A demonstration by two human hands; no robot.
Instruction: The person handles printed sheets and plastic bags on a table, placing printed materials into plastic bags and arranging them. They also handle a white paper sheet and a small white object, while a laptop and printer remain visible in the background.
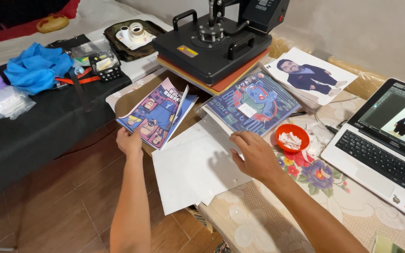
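The printed cartoon sheets [158, 112] are pinched at their near-left corner by the left hand [129, 140] — judged light, thin and floppy, easily creased, so best gripped at an edge with support under the span. The stack lies near the table's [268, 220] left edge, just before the heat press [214, 44], long axis running diagonally towards the press. The right hand [254, 154] is laid flat, fingers spread and unclenched, on the blank white sheets [193, 168] overhanging the table's near-left corner.

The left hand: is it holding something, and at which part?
Yes. The left hand holds a stack of printed cartoon sheets at its lower left corner. The right hand only rests flat on blank white sheets.
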